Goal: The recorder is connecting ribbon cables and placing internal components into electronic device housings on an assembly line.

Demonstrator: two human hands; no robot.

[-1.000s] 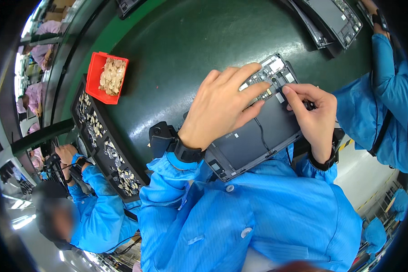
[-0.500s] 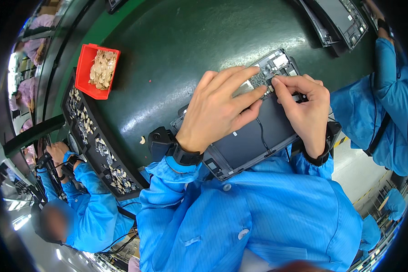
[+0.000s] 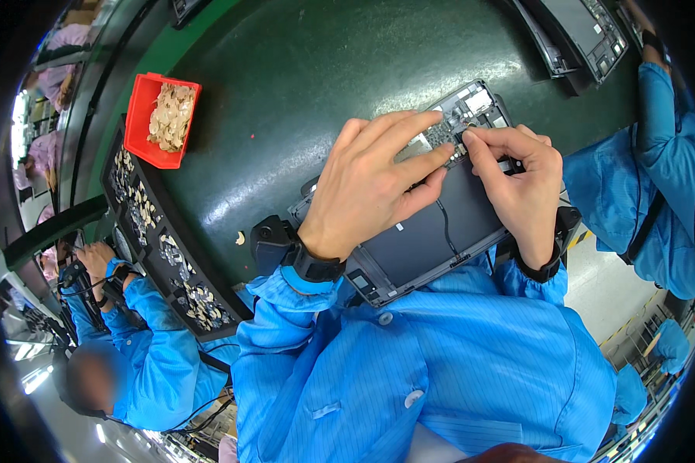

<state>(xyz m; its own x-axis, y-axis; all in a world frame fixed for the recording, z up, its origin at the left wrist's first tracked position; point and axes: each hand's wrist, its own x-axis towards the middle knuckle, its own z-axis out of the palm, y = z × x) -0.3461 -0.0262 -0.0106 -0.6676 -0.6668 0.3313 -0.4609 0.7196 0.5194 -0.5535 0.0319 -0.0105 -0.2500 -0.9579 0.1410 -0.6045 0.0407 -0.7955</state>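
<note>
An opened dark device casing [image 3: 417, 251], like a laptop or tablet body, lies at the table's near edge in front of me. A circuit board [image 3: 442, 139] and a thin black cable [image 3: 445, 228] show inside it. Over the casing's left part stretches my left hand [image 3: 374, 181], fingers extended and their tips resting on or close to the board. My right hand [image 3: 517, 166] is closed in a pinch at the board's right side, thumb and forefinger together. Whatever sits between those fingertips is too small to make out.
A red bin [image 3: 140, 127] of pale, flat pieces stands at the left, beside a black compartment tray [image 3: 228, 285] of small parts. More dark casings [image 3: 567, 38] stand at the far right. Co-workers in blue [image 3: 158, 347] sit left and stand right [image 3: 633, 177].
Both hands keep almost the same place and pose over the board. The view has shifted very slightly, so the red bin and tray appear a little further left.
</note>
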